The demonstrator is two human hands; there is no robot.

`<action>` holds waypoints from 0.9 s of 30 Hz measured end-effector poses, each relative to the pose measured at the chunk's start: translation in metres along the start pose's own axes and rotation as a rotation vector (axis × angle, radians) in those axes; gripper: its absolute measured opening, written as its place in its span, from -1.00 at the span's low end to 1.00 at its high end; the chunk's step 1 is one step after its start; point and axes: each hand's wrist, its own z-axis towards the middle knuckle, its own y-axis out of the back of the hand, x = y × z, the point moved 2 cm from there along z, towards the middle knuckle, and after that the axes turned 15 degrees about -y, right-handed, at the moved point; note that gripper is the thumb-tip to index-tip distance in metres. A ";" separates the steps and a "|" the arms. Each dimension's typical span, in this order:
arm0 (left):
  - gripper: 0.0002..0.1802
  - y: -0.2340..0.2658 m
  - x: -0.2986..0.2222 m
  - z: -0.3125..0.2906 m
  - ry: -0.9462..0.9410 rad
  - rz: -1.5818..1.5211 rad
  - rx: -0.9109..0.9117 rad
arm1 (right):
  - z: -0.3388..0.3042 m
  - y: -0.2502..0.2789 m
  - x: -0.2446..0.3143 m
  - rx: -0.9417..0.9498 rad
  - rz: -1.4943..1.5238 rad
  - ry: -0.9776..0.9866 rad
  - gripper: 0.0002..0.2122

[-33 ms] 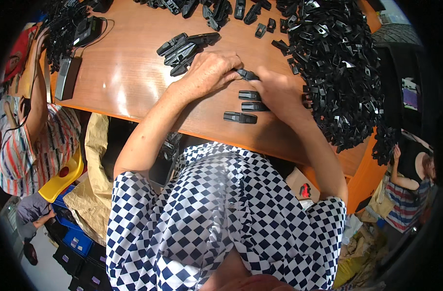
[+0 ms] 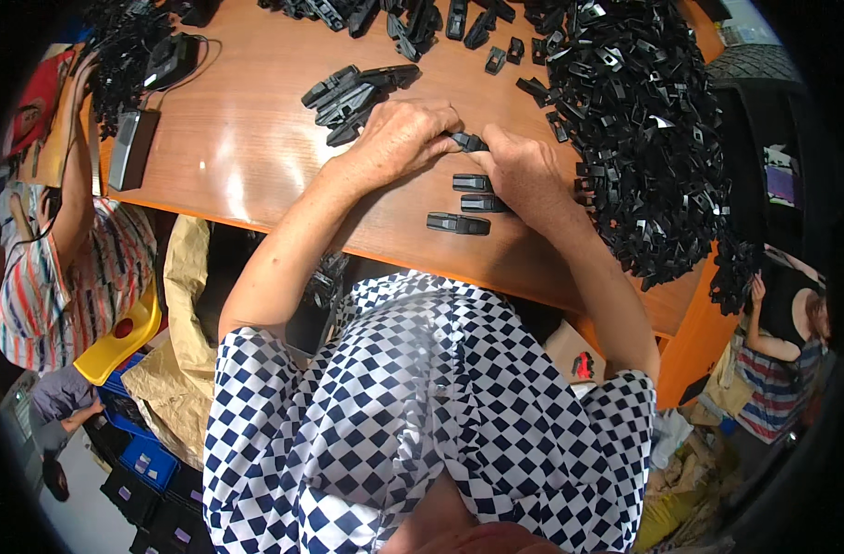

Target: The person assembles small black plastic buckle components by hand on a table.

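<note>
Above the middle of the wooden table (image 2: 247, 120), both my hands meet at one small black plastic clip-like part (image 2: 468, 142). My left hand (image 2: 405, 137) pinches its left end between thumb and fingers. From the other side, my right hand (image 2: 531, 175) grips its right end, thumb on top; its curled fingers are partly hidden. Closer to me lie three similar black parts: an upper one (image 2: 473, 183), a middle one (image 2: 483, 202) partly behind my right hand, and a lower one (image 2: 458, 223). Beyond my left hand rests a cluster of longer black parts (image 2: 353, 97).
A large heap of black plastic pieces (image 2: 648, 138) covers the table's right side. More black parts (image 2: 413, 28) line the far edge. A dark box (image 2: 133, 150) with a cable stands at left. Co-workers sit at left, in a striped shirt (image 2: 48, 277), and at far right (image 2: 782, 314).
My right hand has shifted very slightly and looks sharper than in the earlier blurred frame. Both hands keep hold of the same part.
</note>
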 end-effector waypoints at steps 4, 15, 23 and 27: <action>-0.77 -0.004 0.000 0.001 -0.027 0.084 -0.032 | 0.014 -0.002 -0.004 0.012 0.012 0.021 -0.77; -0.65 0.037 0.042 0.018 0.054 0.738 0.171 | 0.073 0.012 -0.050 -0.301 -0.496 0.053 -0.77; -0.70 0.008 0.013 0.052 0.259 0.164 0.283 | 0.048 -0.003 -0.054 0.147 0.066 0.036 -0.74; -0.62 -0.017 0.029 0.037 -0.059 0.273 0.106 | 0.049 -0.007 -0.064 0.082 0.216 -0.069 -0.71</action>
